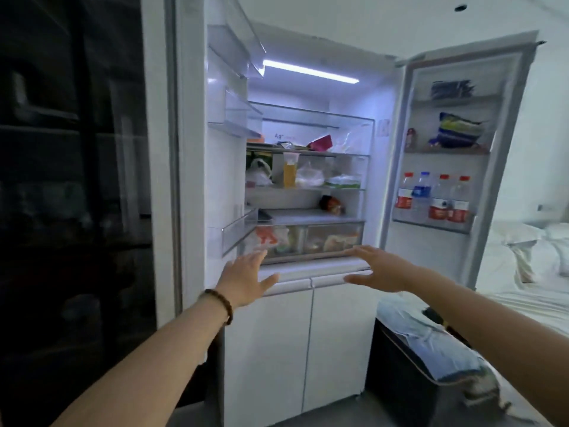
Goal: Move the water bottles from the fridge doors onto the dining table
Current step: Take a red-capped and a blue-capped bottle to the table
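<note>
1. Step: reach stage w/ fridge open, nothing picked up yet.
2. Left hand (pixel 246 278) & right hand (pixel 378 269): fingers spread, released, empty, just in front of crisper drawers (pixel 332 240).
3. Water bottles (pixel 434 198): four, upright in lower bin of right door (pixel 462 72), well apart from both hands.
4. Next, prob.: swing right hand up-right, wrap round one bottle. Dining table not in view.

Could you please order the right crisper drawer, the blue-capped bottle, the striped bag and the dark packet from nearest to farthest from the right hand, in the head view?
1. right crisper drawer, just above-left of the right hand.
2. blue-capped bottle, low on the right door.
3. striped bag, on the door's middle shelf.
4. dark packet, on the top shelf.
</note>
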